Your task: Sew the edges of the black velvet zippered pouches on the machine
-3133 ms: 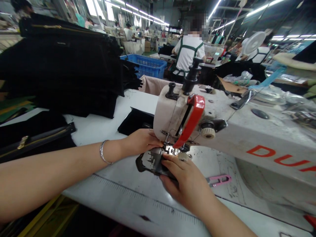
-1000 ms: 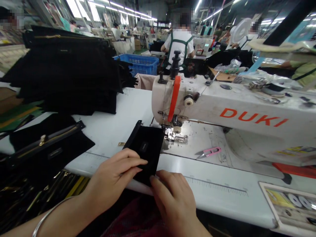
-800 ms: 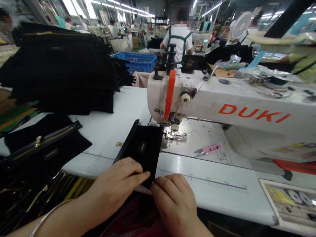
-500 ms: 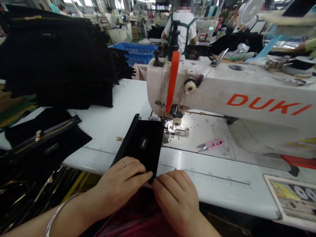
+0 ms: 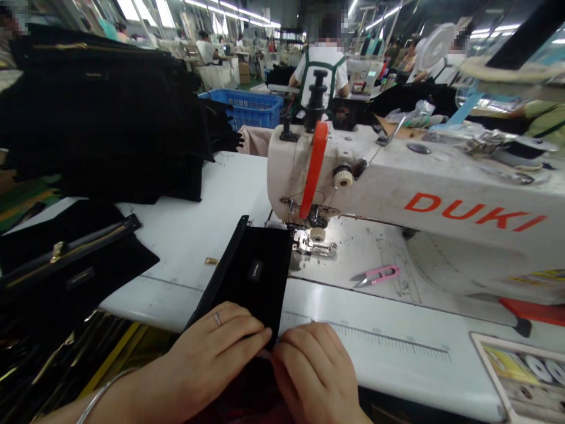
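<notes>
A black fabric pouch piece (image 5: pixel 260 294) with a small label and a dark zipper band along its left side lies on the white table. Its far right edge is at the presser foot of the sewing machine (image 5: pixel 311 244). My left hand (image 5: pixel 220 347), wearing a ring, rests over the near end, with thumb and fingers closed on the fabric. At the near right corner my right hand (image 5: pixel 315 371) grips the edge with curled fingers, right beside the left thumb. A brass zipper pull (image 5: pixel 212 261) sticks out on the left.
Pink-handled thread snips (image 5: pixel 376 275) lie right of the presser foot. A red-handled blade tool (image 5: pixel 529 309) is farther right. Stacked black pieces (image 5: pixel 110 118) stand at the left, above another zippered piece (image 5: pixel 79 259). A blue basket (image 5: pixel 256 109) and a seated co-worker (image 5: pixel 324 70) are behind.
The view has tilted up slightly, so the machine and table appear lower. Both hands keep their hold on the pouch piece, which stays at the presser foot.
</notes>
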A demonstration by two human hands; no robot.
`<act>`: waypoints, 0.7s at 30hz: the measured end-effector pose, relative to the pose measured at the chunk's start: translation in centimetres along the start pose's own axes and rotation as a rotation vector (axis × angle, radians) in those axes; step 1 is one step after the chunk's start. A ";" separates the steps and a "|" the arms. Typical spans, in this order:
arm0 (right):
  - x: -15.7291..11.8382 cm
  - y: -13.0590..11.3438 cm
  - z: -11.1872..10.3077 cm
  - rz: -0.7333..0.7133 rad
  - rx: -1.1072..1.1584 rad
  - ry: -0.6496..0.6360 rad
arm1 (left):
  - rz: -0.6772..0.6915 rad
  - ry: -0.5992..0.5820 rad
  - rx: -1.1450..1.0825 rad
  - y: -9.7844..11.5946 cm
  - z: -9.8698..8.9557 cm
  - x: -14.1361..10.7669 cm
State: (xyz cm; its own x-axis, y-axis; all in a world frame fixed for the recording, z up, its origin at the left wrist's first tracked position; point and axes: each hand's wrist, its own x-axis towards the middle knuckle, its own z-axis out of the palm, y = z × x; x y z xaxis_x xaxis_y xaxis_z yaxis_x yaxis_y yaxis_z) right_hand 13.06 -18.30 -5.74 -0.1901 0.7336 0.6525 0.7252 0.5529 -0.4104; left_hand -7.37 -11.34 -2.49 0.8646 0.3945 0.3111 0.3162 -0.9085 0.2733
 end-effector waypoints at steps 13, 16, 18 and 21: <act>1.4 1.5 -0.4 -0.058 -0.082 -0.072 | -0.001 -0.038 -0.186 -2.0 0.2 1.3; 2.1 2.1 -0.7 -0.067 -0.097 -0.132 | 0.025 -0.065 -0.176 -3.0 0.1 2.2; 2.6 2.6 -0.8 -0.054 -0.098 -0.168 | 0.035 -0.075 -0.155 -3.7 0.1 2.8; 3.4 3.3 -1.0 -0.040 -0.080 -0.204 | 0.061 -0.075 -0.137 -4.8 0.4 3.7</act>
State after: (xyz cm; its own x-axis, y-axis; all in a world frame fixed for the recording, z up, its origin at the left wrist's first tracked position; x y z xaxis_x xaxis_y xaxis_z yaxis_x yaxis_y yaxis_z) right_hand 15.48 -14.45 -4.21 -0.3442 0.7807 0.5216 0.7627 0.5565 -0.3296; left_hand -5.54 -5.58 -3.01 0.9090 0.3234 0.2629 0.2108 -0.9010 0.3793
